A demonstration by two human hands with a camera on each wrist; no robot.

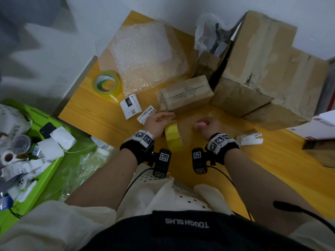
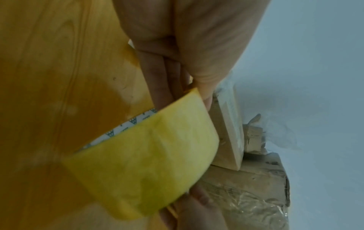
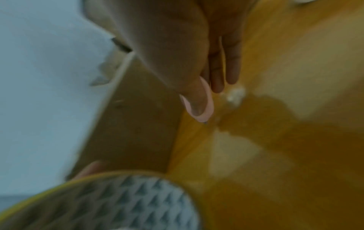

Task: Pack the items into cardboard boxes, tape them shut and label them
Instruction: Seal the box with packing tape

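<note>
Wooden tabletop (image 1: pixel 272 160) at frame centre: left hand (image 1: pixel 157 124) grips an upright yellow tape roll (image 1: pixel 173 137); right hand (image 1: pixel 208 126), loosely curled, wears a pink thumb cutter (image 3: pixel 204 107), holding nothing.

Yellow tape roll (image 1: pixel 173 137) with white, grey-triangled core, orange-yellow wood table (image 1: pixel 272 160), brown cardboard box (image 1: pixel 184 93)

Orange wooden table (image 1: pixel 112 113) against pale wall (image 1: pixel 172 8)

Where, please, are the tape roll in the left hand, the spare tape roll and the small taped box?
held tape roll (image 1: pixel 173 137), head view, outer yellow band.
spare tape roll (image 1: pixel 107 86), head view, rim.
small taped box (image 1: pixel 186 92), head view, top face.
</note>
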